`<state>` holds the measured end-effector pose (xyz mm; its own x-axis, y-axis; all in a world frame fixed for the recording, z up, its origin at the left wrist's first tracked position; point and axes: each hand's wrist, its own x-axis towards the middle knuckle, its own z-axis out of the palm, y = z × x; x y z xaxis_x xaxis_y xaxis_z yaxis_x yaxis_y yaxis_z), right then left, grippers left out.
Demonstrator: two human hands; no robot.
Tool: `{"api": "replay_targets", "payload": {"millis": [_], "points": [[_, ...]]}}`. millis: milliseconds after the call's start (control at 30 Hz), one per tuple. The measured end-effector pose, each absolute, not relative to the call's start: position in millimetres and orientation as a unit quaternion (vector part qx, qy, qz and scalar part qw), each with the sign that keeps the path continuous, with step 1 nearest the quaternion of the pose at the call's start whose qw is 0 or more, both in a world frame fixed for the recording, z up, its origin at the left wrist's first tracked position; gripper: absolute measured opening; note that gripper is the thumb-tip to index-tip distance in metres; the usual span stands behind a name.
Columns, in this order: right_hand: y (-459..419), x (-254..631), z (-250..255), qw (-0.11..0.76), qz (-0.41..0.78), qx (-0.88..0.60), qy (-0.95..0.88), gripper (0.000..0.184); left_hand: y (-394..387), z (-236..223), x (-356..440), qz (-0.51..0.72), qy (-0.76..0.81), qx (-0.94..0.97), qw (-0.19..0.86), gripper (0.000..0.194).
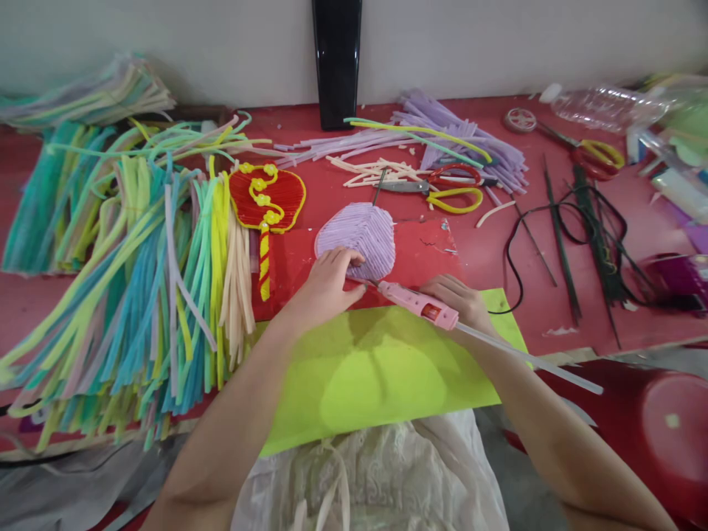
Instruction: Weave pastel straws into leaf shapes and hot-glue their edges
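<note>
A lilac fan-shaped piece (362,234) made of pipe cleaners in slanted rows lies on a red board. My left hand (332,280) grips its lower left edge, the thumb beneath and fingers curled over. My right hand (456,295) is closed round a pink hot glue gun (417,304). The gun's nozzle meets the lower edge of the lilac piece; whether it touches cannot be made out. A long white glue stick (531,358) sticks out of the gun's rear. One dark stem (379,187) shows at the piece's top.
Bundles of coloured pipe cleaners (138,295) fill the left. Beside them lies a red and yellow fan (265,199). Scissors (442,193) and lilac pipe cleaners (470,140) lie behind. A black cord (512,254), dark stems (561,243) and a plastic bottle (608,107) are at right.
</note>
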<state>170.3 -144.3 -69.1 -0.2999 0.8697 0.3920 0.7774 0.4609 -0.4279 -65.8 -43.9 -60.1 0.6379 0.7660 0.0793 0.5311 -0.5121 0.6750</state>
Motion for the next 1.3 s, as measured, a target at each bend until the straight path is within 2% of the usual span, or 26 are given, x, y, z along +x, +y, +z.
{"api": "replay_targets", "payload": {"millis": [100,333,533,667,833,967,1167,1300], "points": [[-145,170,-70,0.311,0.081,-0.515,-0.795,0.009,-42,-63,-64,0.212,0.387,0.839,0.318,0.024],[-151,173,-73,0.318,0.105,-0.535,-0.775,0.007,-43,-68,-59,0.199,0.415,0.842,0.282,0.027],[-159,178,-66,0.333,0.154,-0.579,-0.728,0.003,-52,-56,-65,0.164,0.371,0.878,0.254,0.024],[-162,180,-67,0.339,0.165,-0.604,-0.702,0.007,-78,-45,-71,0.155,0.374,0.899,0.167,0.028],[-161,181,-71,0.339,0.152,-0.610,-0.700,0.006,-107,-51,-68,0.100,0.400,0.906,0.094,0.047],[-161,182,-74,0.336,0.150,-0.615,-0.697,0.008,-114,-57,-60,0.063,0.421,0.900,0.095,0.057],[-160,181,-78,0.357,0.123,-0.606,-0.701,0.008,-112,-56,-60,0.052,0.418,0.899,0.116,0.056],[-158,178,-71,0.326,0.132,-0.594,-0.724,0.007,-107,-54,-67,0.037,0.392,0.910,0.129,0.058]]}}
